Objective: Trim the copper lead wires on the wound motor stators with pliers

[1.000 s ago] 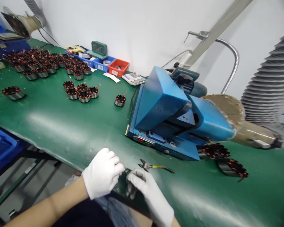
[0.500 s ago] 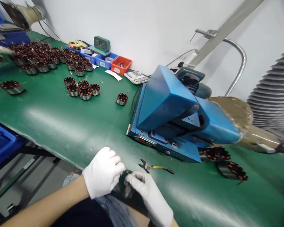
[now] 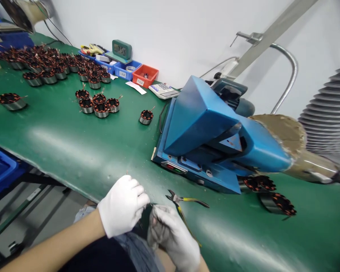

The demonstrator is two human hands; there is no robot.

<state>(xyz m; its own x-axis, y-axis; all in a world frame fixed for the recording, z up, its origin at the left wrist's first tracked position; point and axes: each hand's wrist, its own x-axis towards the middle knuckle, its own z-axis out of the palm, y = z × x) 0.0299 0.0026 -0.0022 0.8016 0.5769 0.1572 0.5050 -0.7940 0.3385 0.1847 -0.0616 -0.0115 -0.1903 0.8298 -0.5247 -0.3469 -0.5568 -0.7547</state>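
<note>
Over the front edge of the green bench, both my hands wear white gloves. My left hand (image 3: 124, 207) is closed, fingers curled under; what it grips is hidden, though a thin copper-coloured wire end pokes up behind the knuckles. Just right of it, my right hand (image 3: 172, 236) is closed in a pinch, its fingertips grey with dirt, and anything between them is too small to make out. Cutting pliers (image 3: 184, 199) with yellow-and-black handles lie open beside my right hand. Farther back, a single copper-wound stator (image 3: 146, 117) stands on the bench.
A blue machine (image 3: 198, 124) with a duct fills the right centre, with more stators (image 3: 277, 203) beyond it. A small stator group (image 3: 100, 104) and a large pile (image 3: 45, 62) stand left. Small bins (image 3: 145, 75), a clock (image 3: 121, 50) and a calculator (image 3: 163, 91) line the wall.
My right hand has shifted slightly down and turned, uncovering the pliers' lower handle. My left hand stays almost still. Another person's gloved hand at the far left has gone from view.
</note>
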